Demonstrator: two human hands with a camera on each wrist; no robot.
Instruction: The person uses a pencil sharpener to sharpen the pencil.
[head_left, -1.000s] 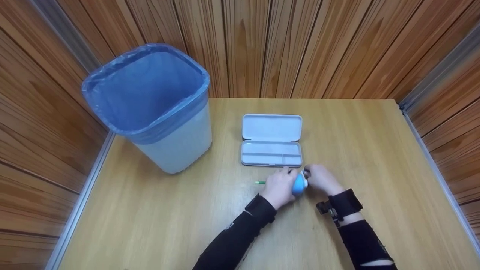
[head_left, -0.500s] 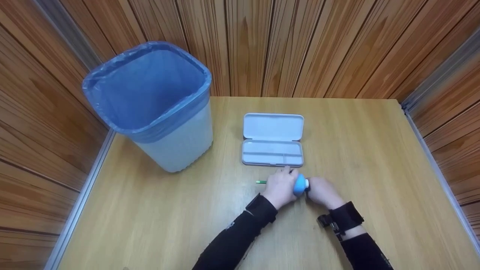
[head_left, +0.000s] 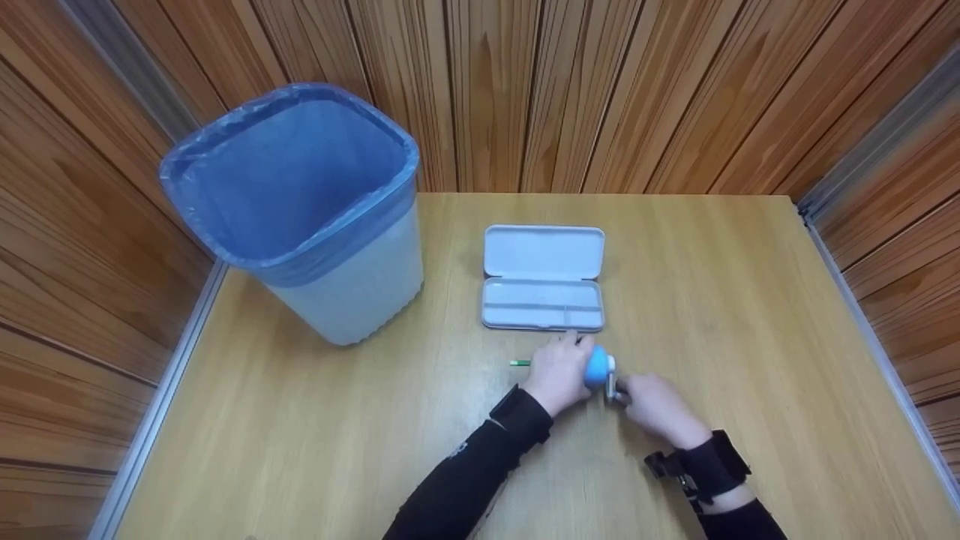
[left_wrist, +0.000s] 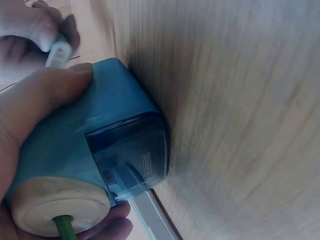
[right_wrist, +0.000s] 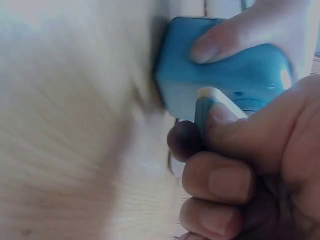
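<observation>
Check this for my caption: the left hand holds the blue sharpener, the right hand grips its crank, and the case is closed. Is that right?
The case is not closed but open, as the head view shows; the left hand does hold the blue sharpener, and the right hand grips its crank.

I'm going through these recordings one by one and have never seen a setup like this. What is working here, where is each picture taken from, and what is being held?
No machine moves here: a person works bare-handed. The wide picture comes from a head camera looking down; the two close ones come from a camera on each wrist. On the table stand a lined bin and an open case. The left hand grips a blue sharpener with a green pencil in it; the right hand holds its crank.
</observation>
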